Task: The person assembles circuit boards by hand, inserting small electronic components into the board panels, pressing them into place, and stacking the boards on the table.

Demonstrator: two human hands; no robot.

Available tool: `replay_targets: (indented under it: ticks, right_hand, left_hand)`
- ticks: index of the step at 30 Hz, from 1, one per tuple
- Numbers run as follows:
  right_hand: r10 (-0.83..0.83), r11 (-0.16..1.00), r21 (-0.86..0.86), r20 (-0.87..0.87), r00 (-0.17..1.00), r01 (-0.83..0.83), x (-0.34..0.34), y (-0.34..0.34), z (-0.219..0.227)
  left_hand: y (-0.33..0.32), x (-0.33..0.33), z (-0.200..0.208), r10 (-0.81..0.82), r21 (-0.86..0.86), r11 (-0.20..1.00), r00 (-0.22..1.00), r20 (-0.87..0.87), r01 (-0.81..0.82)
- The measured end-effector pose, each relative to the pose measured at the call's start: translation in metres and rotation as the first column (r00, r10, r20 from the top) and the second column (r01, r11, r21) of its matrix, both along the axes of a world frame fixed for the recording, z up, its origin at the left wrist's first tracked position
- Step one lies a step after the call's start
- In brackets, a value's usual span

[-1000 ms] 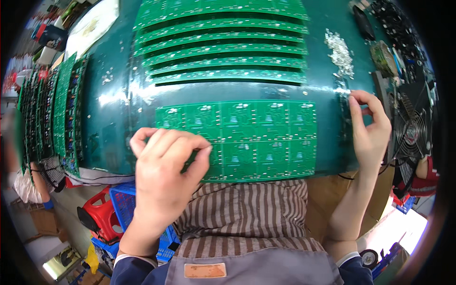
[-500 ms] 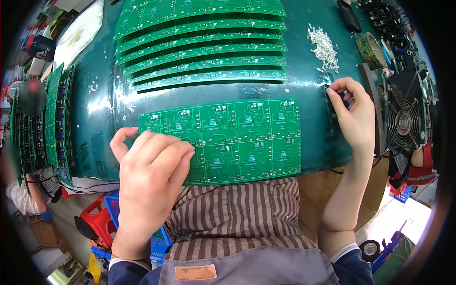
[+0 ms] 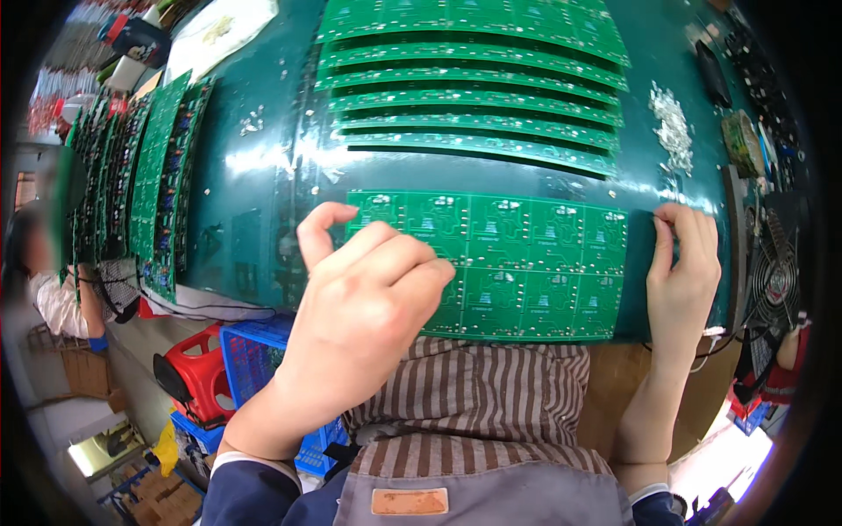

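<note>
A green circuit board [image 3: 544, 263] with a grid of repeated patterns lies at the table's near edge, in front of me. Over its left part my left hand [image 3: 373, 298] is bent, thumb and forefinger pinched together just above the surface. The little finger reaches to the board's upper left corner. Whatever the pinch holds is too small or hidden to make out. Just off the board's right edge, my right hand [image 3: 686, 267] has its thumb and fingertips closed together; anything between them cannot be made out. A pile of small clear and silvery parts [image 3: 671, 131] lies beyond that hand.
Several green boards [image 3: 474, 96] lie overlapped in a stack beyond the board. More boards with parts on them [image 3: 167, 184] stand upright at the left. A roll of tape [image 3: 743, 145] and a black fan [image 3: 774, 272] are at the right. A blue crate [image 3: 250, 355] sits below the table.
My right hand has come back from beside the pile of small parts toward the board's right edge. The left hand keeps its pinch over the board. The whole view has shifted.
</note>
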State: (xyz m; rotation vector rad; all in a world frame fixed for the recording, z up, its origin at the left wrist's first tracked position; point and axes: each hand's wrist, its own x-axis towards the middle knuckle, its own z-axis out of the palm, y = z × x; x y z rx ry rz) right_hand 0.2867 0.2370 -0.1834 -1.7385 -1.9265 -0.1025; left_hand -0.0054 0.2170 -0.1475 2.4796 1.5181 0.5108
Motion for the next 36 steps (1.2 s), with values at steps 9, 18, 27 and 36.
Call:
replay_targets:
  ticks: [9, 18, 27, 36]
  right_hand:
    - [0.104, 0.994, 0.048, -0.164, 0.981, -0.098, -0.003, -0.006, -0.002]
    - [0.031, 0.990, -0.082, -0.675, 0.737, -0.117, -0.024, -0.036, 0.004]
    - [0.144, 0.960, -0.104, -0.618, 0.773, -0.261, -0.065, -0.037, 0.007]
    - [0.207, 0.935, -0.155, -0.498, 0.842, -0.321, -0.056, -0.029, -0.005]
  left_hand:
    - [-0.016, -0.022, -0.005, -0.008, 0.054, 0.999, 0.993, 0.114, 0.002]
    - [0.021, -0.073, -0.006, 0.283, 0.106, 0.932, 0.879, 0.384, -0.347]
    - [0.072, -0.117, -0.038, 0.570, -0.094, 0.816, 0.769, 0.290, -0.570]
    - [0.049, -0.107, -0.040, 0.528, 0.012, 0.842, 0.828, 0.188, -0.539]
